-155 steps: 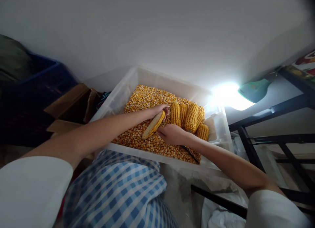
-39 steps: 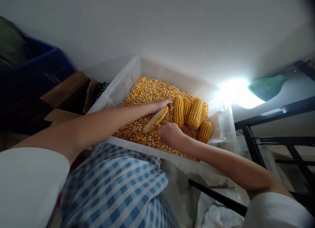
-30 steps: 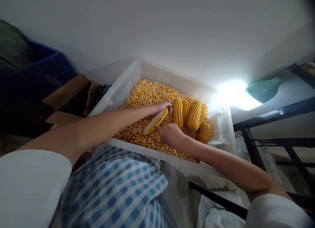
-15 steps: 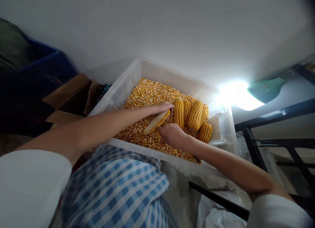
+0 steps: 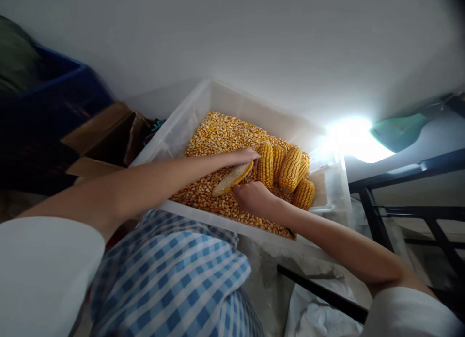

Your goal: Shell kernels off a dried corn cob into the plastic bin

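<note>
A partly shelled corn cob (image 5: 231,180) lies tilted between my hands, its near-left side bare and pale, with yellow kernels along the right edge. My left hand (image 5: 246,156) is closed round its upper end. Against its lower right side presses my right hand (image 5: 254,196), fingers curled inward; the fingertips are hidden. Beneath both hands, loose corn kernels (image 5: 221,133) cover the floor of a translucent plastic bin (image 5: 185,119). Just right of my hands, several whole ears of corn (image 5: 266,165) are piled on the kernels.
A bright lamp (image 5: 395,133) with a green shade shines at the bin's right corner. Beside it stands a black metal frame (image 5: 374,216). To the left are an open cardboard box (image 5: 98,128) and a blue crate (image 5: 72,92). Checked blue cloth (image 5: 174,279) covers my lap.
The view has shifted slightly. Both hands stay on the corn cob in nearly the same pose, and the piled ears have not moved.
</note>
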